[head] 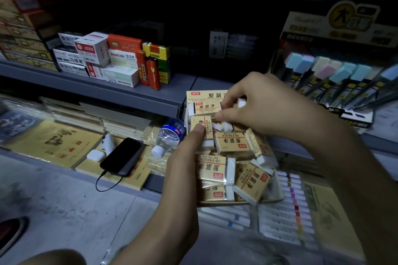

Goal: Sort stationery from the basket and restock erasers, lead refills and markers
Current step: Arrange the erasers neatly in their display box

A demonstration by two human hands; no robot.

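Observation:
An open tan eraser box (pixel 199 95) is held in front of the shelf, full of several wrapped 2B erasers (pixel 231 143) lying at mixed angles. My left hand (pixel 183 163) grips the box from its left side, its thumb pressing on an upright eraser (pixel 203 130). My right hand (pixel 262 105) reaches in from the right over the box's far end, fingers curled and pinching an eraser (pixel 206 107) in the back row. Small white eraser ends (pixel 227 127) show under its fingers.
Boxes of lead refills (pixel 123 58) and lighters (pixel 150 71) stand on the grey shelf (pixel 129 92) at left. A rack of pencils with coloured erasers (pixel 336 73) is at right. Below lie a phone (pixel 121 156) on notebooks, a water bottle (pixel 169 135) and marker sets (pixel 286 208).

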